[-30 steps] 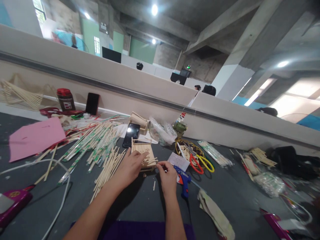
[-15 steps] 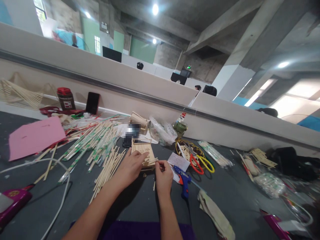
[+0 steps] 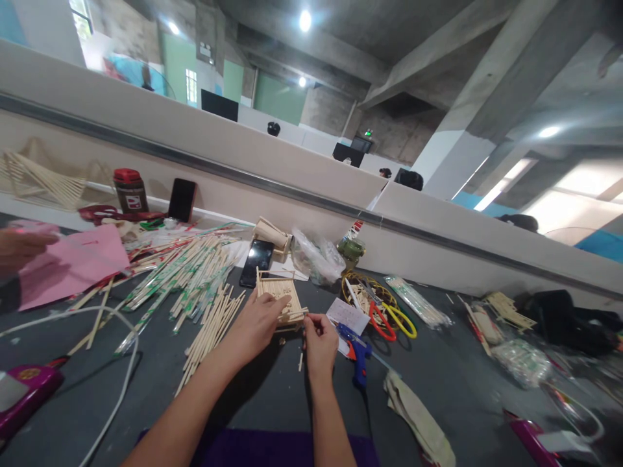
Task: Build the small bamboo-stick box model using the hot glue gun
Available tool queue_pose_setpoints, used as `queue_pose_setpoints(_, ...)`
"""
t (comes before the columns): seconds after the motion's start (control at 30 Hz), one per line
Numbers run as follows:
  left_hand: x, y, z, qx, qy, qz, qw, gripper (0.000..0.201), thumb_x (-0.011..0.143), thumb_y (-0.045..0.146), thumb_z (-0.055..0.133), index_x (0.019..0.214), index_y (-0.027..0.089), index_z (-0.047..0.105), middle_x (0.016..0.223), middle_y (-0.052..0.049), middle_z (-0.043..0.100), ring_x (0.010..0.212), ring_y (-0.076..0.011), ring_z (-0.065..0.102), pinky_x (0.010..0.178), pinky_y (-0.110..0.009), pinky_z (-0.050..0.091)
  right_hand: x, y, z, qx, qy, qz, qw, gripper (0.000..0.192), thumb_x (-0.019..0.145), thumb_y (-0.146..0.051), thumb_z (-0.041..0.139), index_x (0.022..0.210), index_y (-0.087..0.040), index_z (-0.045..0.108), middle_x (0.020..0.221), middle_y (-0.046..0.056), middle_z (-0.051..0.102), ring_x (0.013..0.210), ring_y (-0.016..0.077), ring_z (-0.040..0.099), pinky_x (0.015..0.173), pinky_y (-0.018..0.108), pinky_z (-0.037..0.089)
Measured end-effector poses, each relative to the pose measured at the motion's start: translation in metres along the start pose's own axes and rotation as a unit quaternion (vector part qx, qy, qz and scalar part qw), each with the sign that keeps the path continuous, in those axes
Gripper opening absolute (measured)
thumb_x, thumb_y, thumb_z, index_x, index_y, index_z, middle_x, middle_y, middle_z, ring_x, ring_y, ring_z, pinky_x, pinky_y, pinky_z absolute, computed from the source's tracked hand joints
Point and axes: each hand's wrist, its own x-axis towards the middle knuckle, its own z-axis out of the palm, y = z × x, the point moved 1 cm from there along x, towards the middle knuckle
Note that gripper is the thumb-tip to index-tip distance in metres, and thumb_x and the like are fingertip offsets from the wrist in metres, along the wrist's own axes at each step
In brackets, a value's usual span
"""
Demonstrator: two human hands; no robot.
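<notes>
Near the middle of the table [image 3: 292, 389], seen from your head camera, you are pressing your left hand [image 3: 256, 324] flat over the stick frame [image 3: 280, 298], fingers spread narrowly across its top to steady it. Your right hand [image 3: 318, 334] is pinching the end of a thin stick [image 3: 296, 316] that juts from the frame's right edge, thumb and forefinger closed on it. To do this well, you are best keeping the left palm's weight even so the frame does not twist, and guiding the stick straight along its neighbours rather than levering it. Just right of your right hand, a blue glue gun [image 3: 357, 353] is lying beside a paper slip [image 3: 346, 314], with scissors [image 3: 394, 318] a little farther off. Loose chopsticks [image 3: 195, 285] are fanning out to the left, and a phone [image 3: 256, 263] is lying just behind the frame. Another person's hand [image 3: 22, 250] is reaching over pink paper [image 3: 73, 263] at the far left. Behind the dark grey table, a low beige wall [image 3: 311, 175] is running across, under a bare concrete ceiling [image 3: 389, 39].
</notes>
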Motion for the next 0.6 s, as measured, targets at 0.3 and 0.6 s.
queue_pose_setpoints(0.3, 0.000, -0.002, -0.001, 0.000, -0.012, -0.006, 1.000, 0.052, 0.083, 0.002, 0.044, 0.133, 0.014, 0.047, 0.112, -0.013, 0.066, 0.107, -0.0255, 0.057, 0.104, -0.049, 0.034, 0.005, -0.006, -0.018, -0.050, 0.044, -0.045, 0.997, 0.034, 0.080, -0.051, 0.059, 0.079, -0.019, 0.071, 0.059, 0.001, 0.064, 0.052, 0.0170, 0.053, 0.051, 0.027, 0.039)
queue_pose_setpoints(0.6, 0.000, -0.004, -0.008, -0.024, -0.029, -0.015, 0.999, 0.055, 0.083, 0.003, 0.045, 0.137, 0.014, 0.043, 0.112, -0.012, 0.067, 0.107, -0.0260, 0.055, 0.106, -0.051, 0.032, 0.116, -0.066, -0.021, -0.142, 0.103, -0.188, 0.966, 0.030, 0.077, -0.036, 0.059, 0.091, -0.015, 0.075, 0.088, 0.010, 0.073, 0.077, 0.0223, 0.063, 0.074, 0.032, 0.047)
